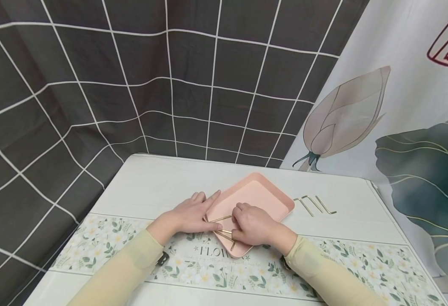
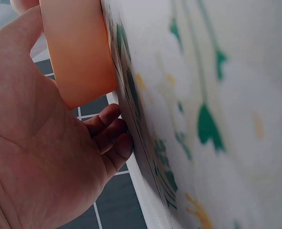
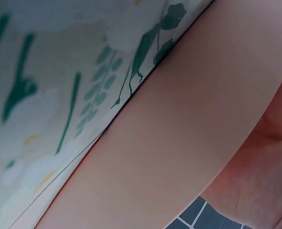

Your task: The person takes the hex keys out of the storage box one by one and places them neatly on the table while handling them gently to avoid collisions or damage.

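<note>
Left hand (image 1: 194,213), fingers apart, braces pink tray (image 1: 255,193) between desk (image 1: 166,172) edges; right hand (image 1: 256,225), inside tray, seems clamped on bent gold rod (image 1: 221,219). Three loose rods (image 1: 315,204) lie toward desk's right edge. Judged step: positioning rods; next move calls for steady tray.

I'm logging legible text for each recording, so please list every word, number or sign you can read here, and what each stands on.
"FLOW", on the tablecloth; the pink tray covers part of what follows.
Small print below it: too small and faint to read.
No readable text on the pink tray or the gold rods.
</note>
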`<action>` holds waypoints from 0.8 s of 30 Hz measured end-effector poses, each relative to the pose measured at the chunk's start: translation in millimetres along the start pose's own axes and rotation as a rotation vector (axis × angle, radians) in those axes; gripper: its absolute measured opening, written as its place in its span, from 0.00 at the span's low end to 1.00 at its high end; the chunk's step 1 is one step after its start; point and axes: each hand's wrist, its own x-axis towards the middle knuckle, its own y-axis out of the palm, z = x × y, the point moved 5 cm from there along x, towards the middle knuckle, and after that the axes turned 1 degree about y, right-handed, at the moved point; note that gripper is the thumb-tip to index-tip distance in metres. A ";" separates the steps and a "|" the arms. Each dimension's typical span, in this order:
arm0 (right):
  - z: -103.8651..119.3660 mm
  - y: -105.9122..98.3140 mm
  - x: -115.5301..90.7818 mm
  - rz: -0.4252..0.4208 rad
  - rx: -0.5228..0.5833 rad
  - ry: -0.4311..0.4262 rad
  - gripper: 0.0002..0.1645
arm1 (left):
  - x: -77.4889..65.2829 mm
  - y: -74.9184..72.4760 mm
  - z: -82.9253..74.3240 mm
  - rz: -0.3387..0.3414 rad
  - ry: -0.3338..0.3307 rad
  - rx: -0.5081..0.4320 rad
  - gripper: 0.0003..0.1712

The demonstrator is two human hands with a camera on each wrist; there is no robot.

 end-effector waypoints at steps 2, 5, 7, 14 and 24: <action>0.6 0.5 0.2 0.003 0.005 -0.004 0.13 | -0.1 -0.2 0.0 0.003 -0.002 -0.001 0.68; 1.5 1.5 0.3 0.015 0.009 -0.005 0.13 | -0.2 -0.1 0.0 0.006 -0.004 -0.003 0.68; 2.0 2.3 0.4 0.022 0.010 -0.007 0.12 | 0.0 0.0 0.0 0.006 -0.003 -0.001 0.68; 2.8 5.0 1.0 0.041 0.009 -0.015 0.12 | 0.1 0.7 0.3 0.006 0.002 0.003 0.68; 6.0 8.2 1.7 0.050 0.042 -0.062 0.11 | -0.1 0.4 0.1 0.008 0.003 0.003 0.68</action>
